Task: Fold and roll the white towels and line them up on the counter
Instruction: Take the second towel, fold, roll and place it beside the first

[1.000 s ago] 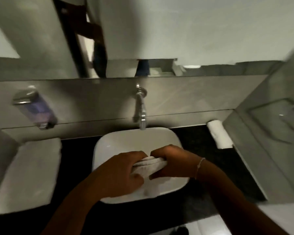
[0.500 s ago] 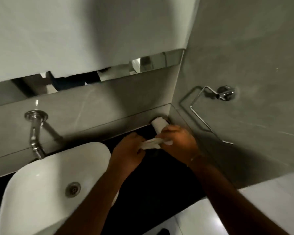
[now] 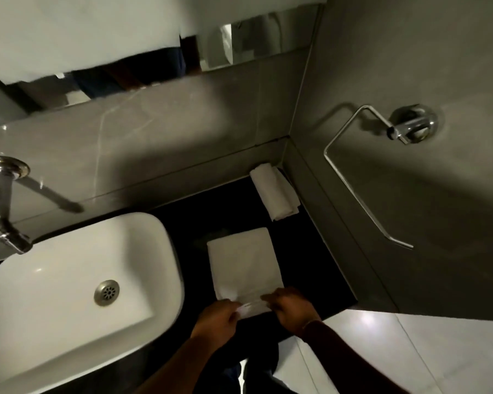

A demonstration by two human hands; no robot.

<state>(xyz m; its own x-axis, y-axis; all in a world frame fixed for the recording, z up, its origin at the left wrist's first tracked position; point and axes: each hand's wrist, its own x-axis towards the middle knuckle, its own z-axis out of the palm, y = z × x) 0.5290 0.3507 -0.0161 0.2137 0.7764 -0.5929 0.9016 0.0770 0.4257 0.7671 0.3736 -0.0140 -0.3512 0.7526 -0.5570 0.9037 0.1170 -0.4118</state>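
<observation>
A folded white towel [image 3: 243, 263] lies flat on the black counter [image 3: 205, 220], to the right of the basin. Its near end is curled up between my two hands. My left hand [image 3: 215, 319] grips the left part of that curled end, and my right hand [image 3: 292, 308] grips the right part. A rolled white towel [image 3: 275, 191] lies in the back right corner of the counter, against the wall, apart from the flat one.
A white basin [image 3: 77, 282] fills the left of the counter, with a chrome tap [image 3: 0, 206] on the wall behind it. A chrome towel holder [image 3: 376, 166] juts from the right wall. Pale floor tiles [image 3: 382, 354] lie beyond the counter's edge.
The towel went from over the basin to the counter on the right, where it now lies spread flat. Both hands have come back to its near end, and the view has swung right.
</observation>
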